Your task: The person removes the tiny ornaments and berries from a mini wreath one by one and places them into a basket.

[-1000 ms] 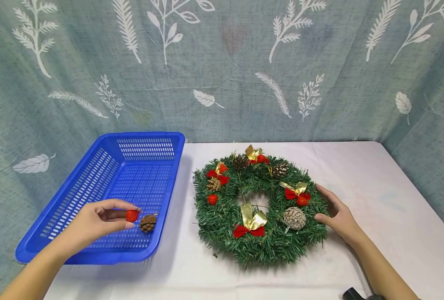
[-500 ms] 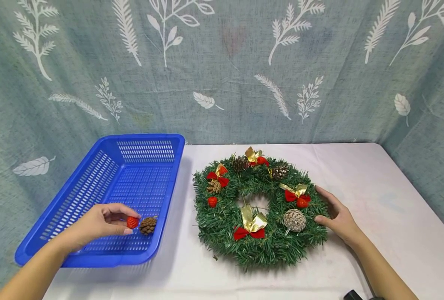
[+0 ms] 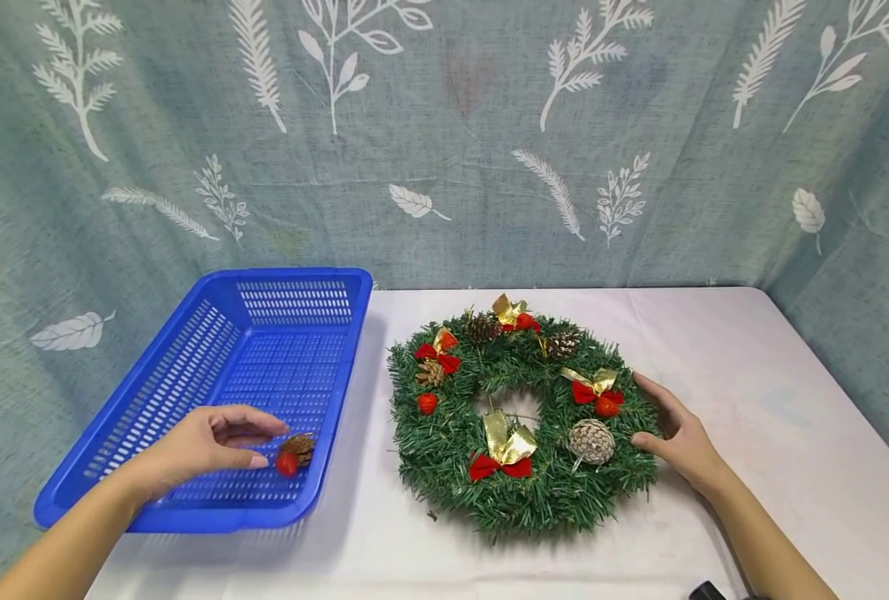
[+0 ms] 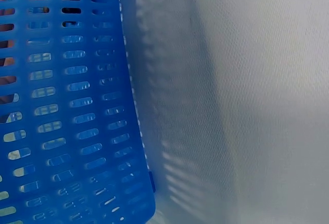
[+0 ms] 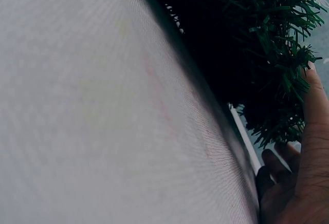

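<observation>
Over the blue basket (image 3: 342, 392), my left hand (image 3: 200, 446) has its thumb and fingers spread apart with nothing between them. Just off its fingertips, a small red ball (image 3: 287, 464) lies inside the basket against a brown pine cone (image 3: 302, 446). My right hand (image 3: 680, 437) grips the outer right edge of a green Christmas wreath (image 3: 526, 500), thumb on the near side and fingers further back. In the right wrist view the thumb (image 5: 314, 100) lies along the green needles. The left wrist view shows mainly the basket's slotted wall (image 4: 77, 116).
The wreath carries red and gold bows (image 3: 504, 454), a pale pine cone (image 3: 591, 442), darker cones and red balls. It lies flat on a white-covered table (image 3: 774, 400), right of the basket. A patterned curtain (image 3: 459, 225) hangs behind. A black object (image 3: 706, 592) shows at the front edge.
My left hand has let go of the red ball, which now lies in the basket beside the pine cone. The fingers have parted. My right hand and the wreath have stayed put.
</observation>
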The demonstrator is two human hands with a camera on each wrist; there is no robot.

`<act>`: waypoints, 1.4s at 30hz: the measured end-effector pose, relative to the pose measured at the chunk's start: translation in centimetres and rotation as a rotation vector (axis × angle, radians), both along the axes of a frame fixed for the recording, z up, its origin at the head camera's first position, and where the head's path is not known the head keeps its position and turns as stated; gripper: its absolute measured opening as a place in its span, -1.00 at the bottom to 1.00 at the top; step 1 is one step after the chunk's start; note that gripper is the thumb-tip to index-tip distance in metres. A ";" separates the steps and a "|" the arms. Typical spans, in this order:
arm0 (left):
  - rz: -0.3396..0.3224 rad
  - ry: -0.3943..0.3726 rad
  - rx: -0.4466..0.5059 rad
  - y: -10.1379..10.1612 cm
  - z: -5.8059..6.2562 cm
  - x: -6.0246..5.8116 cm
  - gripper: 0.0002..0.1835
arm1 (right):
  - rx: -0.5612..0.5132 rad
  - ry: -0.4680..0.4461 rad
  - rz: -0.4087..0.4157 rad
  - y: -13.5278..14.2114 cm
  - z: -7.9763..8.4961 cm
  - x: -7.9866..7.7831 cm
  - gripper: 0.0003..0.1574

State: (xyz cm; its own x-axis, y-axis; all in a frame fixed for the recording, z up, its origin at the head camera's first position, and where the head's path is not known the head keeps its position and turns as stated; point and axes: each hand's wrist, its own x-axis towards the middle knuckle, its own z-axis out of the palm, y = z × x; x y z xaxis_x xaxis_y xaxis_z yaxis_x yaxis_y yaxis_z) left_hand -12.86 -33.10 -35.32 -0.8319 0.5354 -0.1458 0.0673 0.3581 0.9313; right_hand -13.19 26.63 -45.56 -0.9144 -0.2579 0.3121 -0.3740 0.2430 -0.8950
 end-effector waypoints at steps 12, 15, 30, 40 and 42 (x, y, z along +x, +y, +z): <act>0.028 0.116 0.045 0.2 0.5 0.3 -0.55 | -0.004 0.001 0.002 0.0 0.1 0.0 -0.03; 0.049 0.158 0.034 0.3 0.7 0.2 -0.54 | -0.001 0.002 0.000 0.0 0.1 0.1 -0.02; 0.087 0.242 0.018 2.5 2.3 0.3 -0.55 | 0.020 -0.001 -0.007 -0.1 0.2 0.0 -0.02; 0.032 0.259 0.076 5.1 2.6 -0.1 -0.54 | 0.019 -0.014 -0.007 0.0 0.2 0.0 -0.02; 0.038 0.255 0.064 5.6 2.8 -0.2 -0.53 | 0.019 -0.007 -0.006 0.1 0.1 0.1 -0.02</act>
